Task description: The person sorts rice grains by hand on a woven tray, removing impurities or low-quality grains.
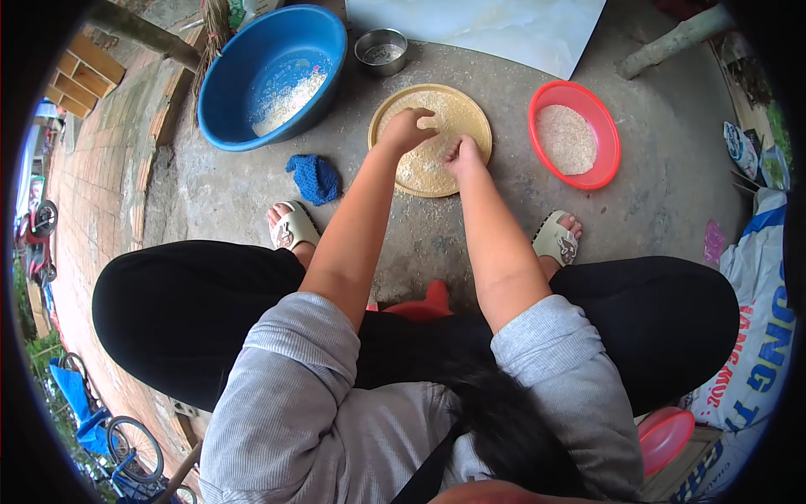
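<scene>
Looks straight down at bare arms reaching to a round golden tray (474, 113) on a concrete floor (638, 218). Shows the left hand (409, 128) on the tray, fingers loosely curled and slightly apart, tips touching pale grain (420, 175). Shows the right hand (463, 155) just beside it, fingers bunched together in a loose fist on the grain; cannot tell if pinching any. Places a red bowl (606, 160) of grain right of the right fingers, a blue basin (220, 105) and blue knitted cloth (315, 178) left of the left fingers, a small steel bowl (381, 50) beyond the fingertips.
</scene>
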A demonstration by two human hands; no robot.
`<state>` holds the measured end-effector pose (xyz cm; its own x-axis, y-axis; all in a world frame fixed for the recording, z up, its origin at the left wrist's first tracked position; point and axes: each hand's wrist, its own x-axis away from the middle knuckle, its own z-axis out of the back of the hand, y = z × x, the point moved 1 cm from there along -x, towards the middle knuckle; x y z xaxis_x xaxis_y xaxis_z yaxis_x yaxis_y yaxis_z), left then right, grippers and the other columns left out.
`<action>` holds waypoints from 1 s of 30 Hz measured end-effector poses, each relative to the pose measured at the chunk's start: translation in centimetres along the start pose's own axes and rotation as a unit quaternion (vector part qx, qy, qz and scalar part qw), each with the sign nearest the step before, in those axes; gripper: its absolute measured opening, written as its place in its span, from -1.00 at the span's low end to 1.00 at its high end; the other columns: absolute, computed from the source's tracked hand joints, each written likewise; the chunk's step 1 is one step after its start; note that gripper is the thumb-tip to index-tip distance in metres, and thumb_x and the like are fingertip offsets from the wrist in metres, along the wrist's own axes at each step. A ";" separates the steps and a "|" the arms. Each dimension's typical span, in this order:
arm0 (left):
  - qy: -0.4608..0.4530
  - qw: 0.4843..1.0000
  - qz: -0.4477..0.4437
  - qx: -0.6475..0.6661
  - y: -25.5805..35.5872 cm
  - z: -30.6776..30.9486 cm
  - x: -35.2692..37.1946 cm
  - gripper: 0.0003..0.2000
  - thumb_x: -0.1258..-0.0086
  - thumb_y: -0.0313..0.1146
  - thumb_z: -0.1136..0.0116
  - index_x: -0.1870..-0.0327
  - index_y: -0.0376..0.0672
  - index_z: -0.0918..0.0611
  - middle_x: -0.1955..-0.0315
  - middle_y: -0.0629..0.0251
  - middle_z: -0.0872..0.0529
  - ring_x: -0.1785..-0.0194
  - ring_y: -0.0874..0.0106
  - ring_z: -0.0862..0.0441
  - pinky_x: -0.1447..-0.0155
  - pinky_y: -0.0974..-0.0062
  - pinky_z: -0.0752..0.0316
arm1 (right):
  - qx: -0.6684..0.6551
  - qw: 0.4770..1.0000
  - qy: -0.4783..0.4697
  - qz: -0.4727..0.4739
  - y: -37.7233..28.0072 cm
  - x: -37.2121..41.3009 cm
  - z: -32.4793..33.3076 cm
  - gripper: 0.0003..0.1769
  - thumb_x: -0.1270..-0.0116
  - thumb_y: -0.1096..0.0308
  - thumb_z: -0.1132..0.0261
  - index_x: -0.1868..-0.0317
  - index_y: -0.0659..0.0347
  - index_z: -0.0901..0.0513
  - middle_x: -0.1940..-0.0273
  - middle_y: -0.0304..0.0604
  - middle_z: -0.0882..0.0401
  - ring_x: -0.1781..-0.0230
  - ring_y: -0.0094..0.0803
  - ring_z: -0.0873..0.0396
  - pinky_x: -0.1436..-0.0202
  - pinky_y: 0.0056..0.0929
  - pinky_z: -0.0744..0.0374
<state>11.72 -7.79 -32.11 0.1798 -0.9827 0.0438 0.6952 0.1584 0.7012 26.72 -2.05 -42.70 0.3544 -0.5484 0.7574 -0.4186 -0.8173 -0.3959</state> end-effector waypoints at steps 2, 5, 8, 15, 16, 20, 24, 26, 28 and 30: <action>0.066 0.997 -0.037 -0.018 -0.7 -1.6 1.6 -0.52 0.04 -0.21 -0.38 0.00 0.02 -0.62 0.08 0.08 -0.59 0.02 0.12 -0.54 -0.10 0.29 -0.44 | -0.012 0.994 0.105 0.029 -0.7 2.7 -1.9 -0.68 -0.34 0.17 0.04 0.56 0.09 -0.26 0.70 -0.28 -0.17 0.75 -0.46 -0.20 0.70 -0.47 -0.21; 0.054 0.991 -0.116 -0.040 -2.0 -5.5 4.9 -0.68 -0.05 -0.31 -0.29 0.10 0.01 -0.66 0.13 0.11 -0.59 0.05 0.14 -0.54 -0.10 0.33 -0.44 | -0.008 0.968 0.236 0.084 -1.3 3.8 -2.3 -0.63 -0.33 0.17 0.02 0.63 0.07 -0.21 0.74 -0.31 -0.09 0.80 -0.49 -0.12 0.77 -0.49 -0.07; 0.077 0.991 -0.108 -0.016 -3.2 -7.2 6.4 -0.85 -0.12 -0.42 -0.17 0.29 -0.06 -0.70 0.26 0.19 -0.62 0.10 0.18 -0.56 -0.03 0.35 -0.47 | 0.064 0.957 0.251 0.132 -1.3 3.9 -1.8 -0.61 -0.33 0.14 0.01 0.63 0.10 -0.25 0.73 -0.29 -0.17 0.80 -0.46 -0.17 0.77 -0.48 -0.11; -0.005 0.912 0.149 0.382 -3.3 -3.2 1.4 -0.86 -0.19 -0.43 -0.27 0.29 -0.28 -0.66 0.40 0.35 -0.68 0.31 0.57 -0.57 0.16 0.56 -0.47 | 0.117 0.986 0.107 0.056 -0.1 3.4 -2.1 -0.57 -0.42 0.09 0.09 0.45 0.28 -0.42 0.58 -0.13 -0.41 0.55 -0.27 -0.48 0.32 -0.30 -0.61; -0.005 0.913 0.148 0.381 -2.3 -2.4 1.2 -0.86 -0.19 -0.43 -0.27 0.29 -0.28 -0.66 0.40 0.35 -0.68 0.31 0.57 -0.57 0.16 0.56 -0.47 | 0.116 0.986 0.106 0.057 -0.2 3.1 -2.2 -0.57 -0.42 0.09 0.09 0.45 0.28 -0.42 0.58 -0.13 -0.41 0.55 -0.27 -0.48 0.32 -0.30 -0.61; -0.091 0.978 0.042 0.182 1.6 -0.9 0.6 -0.68 -0.15 -0.27 -0.30 0.06 -0.11 -0.64 0.14 0.19 -0.65 0.11 0.40 -0.58 -0.02 0.46 -0.44 | -0.045 0.999 0.017 0.012 0.1 2.2 -2.4 -0.60 -0.41 0.09 0.07 0.31 0.32 -0.43 0.42 -0.09 -0.46 0.42 -0.21 -0.52 0.20 -0.28 -0.61; 0.130 0.985 0.008 -0.113 1.8 -3.6 2.3 -0.52 -0.15 -0.17 -0.23 -0.15 0.01 -0.50 -0.07 0.11 -0.53 -0.12 0.12 -0.46 -0.20 0.25 -0.34 | 0.031 0.925 0.304 0.224 -1.4 3.6 -2.7 -0.59 -0.25 0.27 -0.04 0.23 0.56 -0.57 0.25 0.15 -0.62 0.23 -0.08 -0.61 0.12 -0.23 -0.57; 0.068 0.968 -0.134 -0.203 0.9 -6.5 3.8 -0.59 -0.13 -0.19 -0.25 -0.05 0.01 -0.56 -0.02 0.15 -0.56 -0.04 0.15 -0.50 -0.14 0.30 -0.40 | 0.069 0.898 0.328 0.286 -1.8 4.3 -2.4 -0.55 -0.22 0.29 -0.04 0.14 0.63 -0.54 0.16 0.26 -0.60 0.15 0.01 -0.61 0.06 -0.22 -0.54; 0.049 0.981 -0.116 -0.147 -0.3 -8.2 5.2 -0.66 -0.11 -0.23 -0.25 0.05 -0.01 -0.61 0.03 0.17 -0.59 0.01 0.18 -0.54 -0.09 0.34 -0.43 | 0.093 0.894 0.336 0.280 -1.7 4.7 -2.5 -0.55 -0.21 0.29 -0.04 0.17 0.63 -0.55 0.17 0.28 -0.60 0.15 0.01 -0.61 0.07 -0.21 -0.54; 0.028 0.991 -0.097 -0.088 -1.1 -8.7 5.2 -0.73 -0.10 -0.26 -0.26 0.14 -0.04 -0.65 0.08 0.19 -0.62 0.07 0.21 -0.57 -0.03 0.38 -0.47 | 0.118 0.889 0.346 0.274 -1.4 3.8 -1.8 -0.56 -0.20 0.30 -0.03 0.20 0.62 -0.56 0.18 0.29 -0.59 0.16 0.01 -0.61 0.07 -0.20 -0.53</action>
<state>17.93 -12.21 -38.84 0.0665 -0.9901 -0.1232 0.8308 -0.0135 0.5565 27.09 -2.67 -38.34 -0.4828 -0.7025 0.5229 -0.1532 -0.5201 -0.8402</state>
